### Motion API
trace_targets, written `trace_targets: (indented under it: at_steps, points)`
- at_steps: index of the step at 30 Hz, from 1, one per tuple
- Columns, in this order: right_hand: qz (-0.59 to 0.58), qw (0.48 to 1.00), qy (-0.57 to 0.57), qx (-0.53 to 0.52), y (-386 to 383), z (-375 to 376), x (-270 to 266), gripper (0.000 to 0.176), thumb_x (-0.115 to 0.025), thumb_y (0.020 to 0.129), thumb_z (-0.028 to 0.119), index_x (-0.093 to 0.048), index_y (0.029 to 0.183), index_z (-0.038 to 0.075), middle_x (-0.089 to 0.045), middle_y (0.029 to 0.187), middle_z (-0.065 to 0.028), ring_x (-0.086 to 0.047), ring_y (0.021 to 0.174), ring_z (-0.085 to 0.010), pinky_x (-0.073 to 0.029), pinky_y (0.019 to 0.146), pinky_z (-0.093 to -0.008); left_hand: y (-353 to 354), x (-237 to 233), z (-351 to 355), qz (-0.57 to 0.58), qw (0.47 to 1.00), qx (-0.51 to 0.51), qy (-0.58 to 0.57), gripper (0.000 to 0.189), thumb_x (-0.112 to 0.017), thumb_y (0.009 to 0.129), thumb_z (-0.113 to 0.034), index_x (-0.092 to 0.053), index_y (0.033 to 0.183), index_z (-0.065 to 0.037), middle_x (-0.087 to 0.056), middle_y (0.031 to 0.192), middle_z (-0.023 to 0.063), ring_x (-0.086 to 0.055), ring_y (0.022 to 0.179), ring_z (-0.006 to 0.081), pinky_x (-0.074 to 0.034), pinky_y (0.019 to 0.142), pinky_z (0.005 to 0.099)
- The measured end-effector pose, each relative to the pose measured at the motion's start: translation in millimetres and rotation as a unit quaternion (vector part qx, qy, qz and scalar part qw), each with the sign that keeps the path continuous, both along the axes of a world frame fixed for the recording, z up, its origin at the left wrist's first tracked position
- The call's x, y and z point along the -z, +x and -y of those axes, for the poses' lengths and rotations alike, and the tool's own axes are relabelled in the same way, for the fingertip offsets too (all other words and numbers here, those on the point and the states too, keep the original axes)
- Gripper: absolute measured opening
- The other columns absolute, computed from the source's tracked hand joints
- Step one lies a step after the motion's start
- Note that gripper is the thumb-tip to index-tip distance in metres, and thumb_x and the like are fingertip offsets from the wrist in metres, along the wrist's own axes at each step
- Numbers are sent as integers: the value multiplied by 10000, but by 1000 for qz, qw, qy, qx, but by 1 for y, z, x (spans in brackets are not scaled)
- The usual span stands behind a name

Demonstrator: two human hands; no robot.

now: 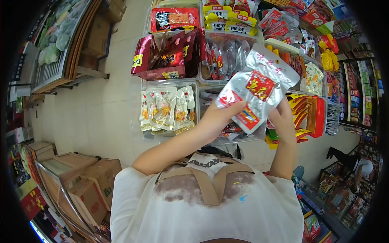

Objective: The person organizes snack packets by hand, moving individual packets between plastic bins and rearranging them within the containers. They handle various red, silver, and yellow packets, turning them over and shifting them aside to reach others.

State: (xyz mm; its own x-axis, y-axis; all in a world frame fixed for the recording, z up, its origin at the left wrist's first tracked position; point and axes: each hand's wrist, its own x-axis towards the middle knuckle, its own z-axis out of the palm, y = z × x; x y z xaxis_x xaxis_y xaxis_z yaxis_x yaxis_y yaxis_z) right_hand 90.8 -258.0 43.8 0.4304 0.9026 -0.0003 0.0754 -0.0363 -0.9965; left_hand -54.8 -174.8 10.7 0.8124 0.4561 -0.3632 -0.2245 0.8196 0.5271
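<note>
A silver snack pouch (259, 87) with a red label is held tilted above the plastic bins. Its lower left part is gripped by my left hand (227, 115), with the thumb across the front. On the pouch's lower right side, my right hand (281, 115) also holds it, fingers partly hidden behind. Beneath the pouch, a clear bin (243, 137) is mostly covered from sight. White vacuum-packed snacks (164, 107) stand in the bin to the left. Similar silver pouches (229, 54) are lined up in the bin just beyond.
Dark red bags (162, 56) and a red packet (174, 19) fill bins at the far left. Yellow-and-red packets (302, 109) lie right. A vegetable shelf (60, 44) stands left, cardboard boxes (87, 194) behind left. Another person (360, 166) is at the right by stocked shelves.
</note>
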Motion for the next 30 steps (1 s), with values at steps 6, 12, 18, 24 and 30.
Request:
trace_targets:
  at_steps: [6, 12, 18, 24, 30]
  points:
    - [-7, 995, -10, 98, 42, -35, -21, 303, -556, 825, 151, -490, 1059, -30, -581, 929, -65, -548, 791, -89, -443, 682, -222, 4, -16, -20, -78, 810, 251, 525, 233, -585, 788, -176, -541, 978, -48, -593, 939, 98, -555, 923, 199, -451, 751, 304]
    - [388, 916, -85, 56, 75, -79, -9, 600, -591, 763, 291, -385, 1201, -64, -497, 1156, -219, -486, 1084, -287, -355, 915, -332, 17, -10, -69, -284, 279, 261, 879, 222, -525, 792, -246, -574, 845, -36, -587, 896, 75, -523, 966, 232, -397, 821, 380]
    - [377, 922, -92, -8, 43, -114, -2, 592, -547, 772, 285, -349, 1221, -47, -480, 1128, -283, -479, 1061, -370, -366, 892, -376, 14, 39, -92, -288, 252, 149, 912, 382, -467, 816, -348, -573, 956, -8, -565, 1016, 124, -443, 1089, 258, -256, 950, 512]
    - [390, 889, -238, -34, 35, -134, 16, 539, -515, 781, 263, -359, 1203, -34, -507, 1072, -287, -487, 1018, -397, -377, 861, -412, 9, 19, -95, -350, 186, 298, 868, 434, -424, 835, -379, -581, 999, -9, -567, 1020, 116, -409, 1126, 267, -168, 985, 552]
    - [396, 898, -169, -93, 43, -147, 33, 505, -522, 770, 252, -386, 1149, -52, -523, 1010, -304, -507, 964, -411, -398, 831, -420, 3, 34, -99, -317, 208, 173, 909, 436, -412, 840, -375, -605, 937, 4, -577, 1013, 86, -397, 1151, 256, -138, 981, 586]
